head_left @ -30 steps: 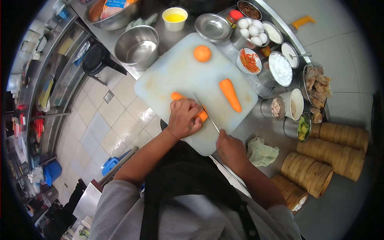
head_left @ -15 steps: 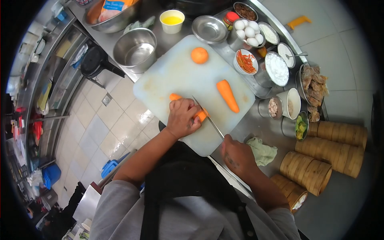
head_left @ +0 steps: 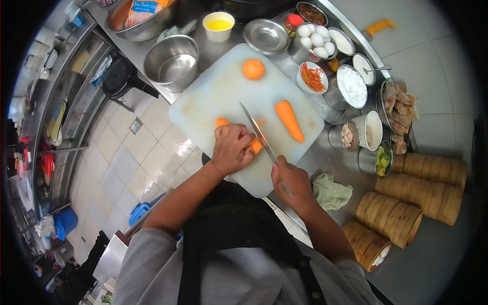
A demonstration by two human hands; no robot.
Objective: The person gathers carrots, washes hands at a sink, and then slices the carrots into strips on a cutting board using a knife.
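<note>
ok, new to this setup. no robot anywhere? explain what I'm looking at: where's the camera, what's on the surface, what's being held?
Right, no robot: these are a person's two bare hands. One camera, worn on the head, looks forward and down, so the person's grey sleeves and black apron fill the bottom. The wide lens bends the edges.

The left hand presses a carrot onto a white cutting board; orange shows on both sides of the hand. The right hand grips a knife, its blade beside the carrot.

Also on the board: a long carrot and a round orange piece. Around it on the metal counter are eggs, a cloth and stacked bamboo baskets.
</note>
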